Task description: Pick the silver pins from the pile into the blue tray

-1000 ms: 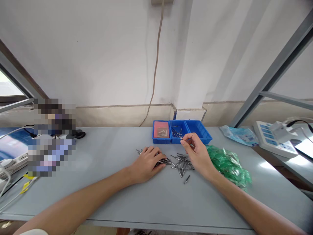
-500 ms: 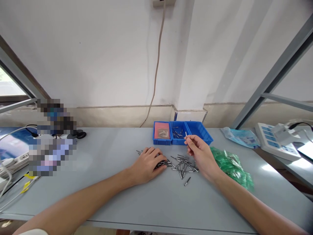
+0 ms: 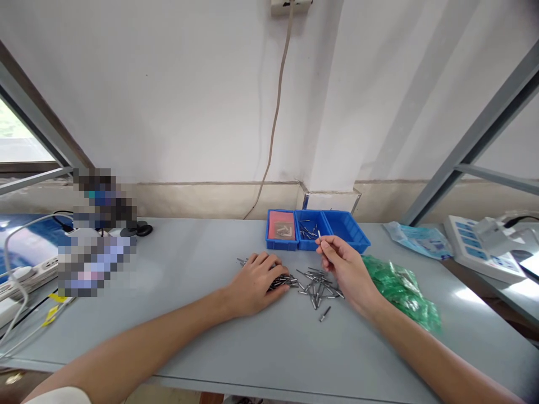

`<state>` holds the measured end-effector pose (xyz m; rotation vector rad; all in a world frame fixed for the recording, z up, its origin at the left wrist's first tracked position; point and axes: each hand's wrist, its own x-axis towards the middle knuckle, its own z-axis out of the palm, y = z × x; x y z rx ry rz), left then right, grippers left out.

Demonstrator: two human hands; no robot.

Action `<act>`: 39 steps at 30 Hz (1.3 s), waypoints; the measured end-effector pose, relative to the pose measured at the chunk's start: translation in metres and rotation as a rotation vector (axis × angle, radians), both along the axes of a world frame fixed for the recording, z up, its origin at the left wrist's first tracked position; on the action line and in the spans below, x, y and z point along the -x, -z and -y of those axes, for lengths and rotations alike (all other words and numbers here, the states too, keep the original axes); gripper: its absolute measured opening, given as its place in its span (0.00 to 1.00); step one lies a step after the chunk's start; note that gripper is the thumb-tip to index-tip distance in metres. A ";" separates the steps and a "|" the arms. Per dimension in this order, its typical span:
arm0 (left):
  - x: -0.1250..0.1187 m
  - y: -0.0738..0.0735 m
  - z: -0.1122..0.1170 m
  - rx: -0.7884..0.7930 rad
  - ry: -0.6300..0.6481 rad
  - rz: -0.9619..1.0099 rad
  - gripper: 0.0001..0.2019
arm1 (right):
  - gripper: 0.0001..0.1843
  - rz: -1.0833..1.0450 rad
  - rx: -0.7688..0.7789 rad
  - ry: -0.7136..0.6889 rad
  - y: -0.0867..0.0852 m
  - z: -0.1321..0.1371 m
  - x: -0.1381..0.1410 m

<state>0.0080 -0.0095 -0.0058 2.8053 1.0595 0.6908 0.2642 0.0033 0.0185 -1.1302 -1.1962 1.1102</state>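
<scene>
My left hand (image 3: pixel 256 285) lies cupped over a heap of small metal pins (image 3: pixel 283 280), its fingers spread and resting on them. Part of that heap is hidden under the palm. Each pin has a thin dark shaft and a thicker shiny end. My right hand (image 3: pixel 342 264) pinches one metal pin (image 3: pixel 319 238) between thumb and forefinger, raised in front of the blue bins. Below it, more loose pins (image 3: pixel 316 286) are scattered on the table, and a single pin (image 3: pixel 325 313) lies apart, closer to me. Several pins sit in the middle blue bin (image 3: pixel 309 245).
The left blue bin (image 3: pixel 281 245) holds a pink sheet and a small clear bag; the right blue bin (image 3: pixel 347 229) adjoins the middle one. Green plastic bags (image 3: pixel 402 292) lie beside my right forearm. Farther right are a blue-white packet (image 3: pixel 419 240) and a power strip (image 3: pixel 480 247).
The pin in my right hand now points more upright. My left hand stays on the heap. The whole view has shifted slightly.
</scene>
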 end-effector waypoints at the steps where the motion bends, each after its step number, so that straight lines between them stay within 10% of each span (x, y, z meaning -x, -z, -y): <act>1: 0.000 0.000 0.000 0.001 -0.001 0.003 0.13 | 0.20 0.006 -0.004 0.001 0.000 0.000 0.000; 30: 0.001 0.002 0.000 0.004 -0.028 -0.001 0.14 | 0.21 0.076 -0.021 0.017 0.000 0.000 0.002; 39: 0.001 0.004 -0.001 0.007 -0.034 -0.002 0.13 | 0.13 -0.337 0.122 -0.230 -0.014 0.007 0.004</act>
